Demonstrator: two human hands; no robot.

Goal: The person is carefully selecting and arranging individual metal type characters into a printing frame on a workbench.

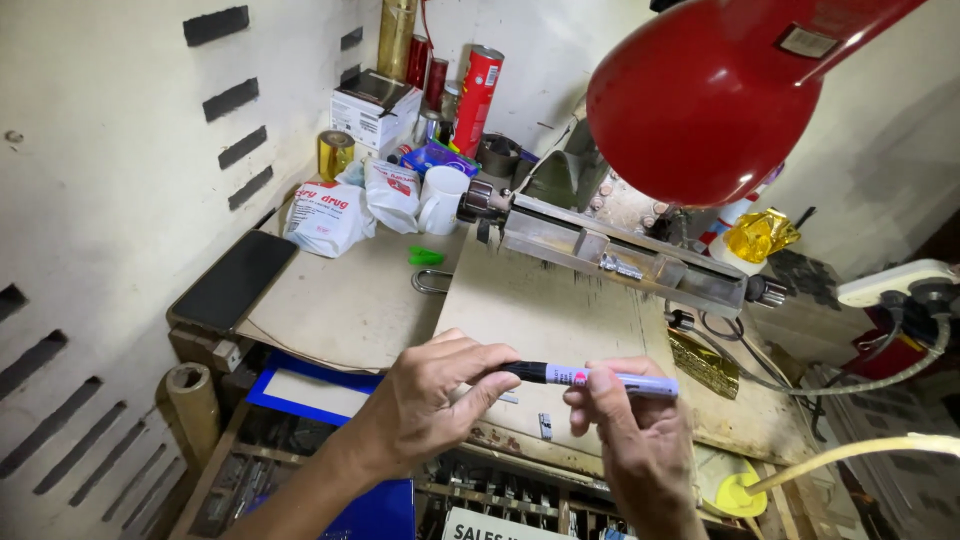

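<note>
Lilac marker pen (610, 379) held level over the surface (530, 310): left hand (430, 400) fingers pinch its black cap, right hand (640, 440) fingers pinch the barrel; uncapping appears underway, needing a straight pull.

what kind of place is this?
Likely a small craft or stamping workshop: a cluttered workbench with a metal press-like jig, rolls of gold foil and a red lamp overhead. The left hand and right hand hold a marker pen.

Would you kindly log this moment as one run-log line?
left hand: grips black end of pen | right hand: holds pen's pale barrel | pen: level above workbench | red lamp: overhead
</note>
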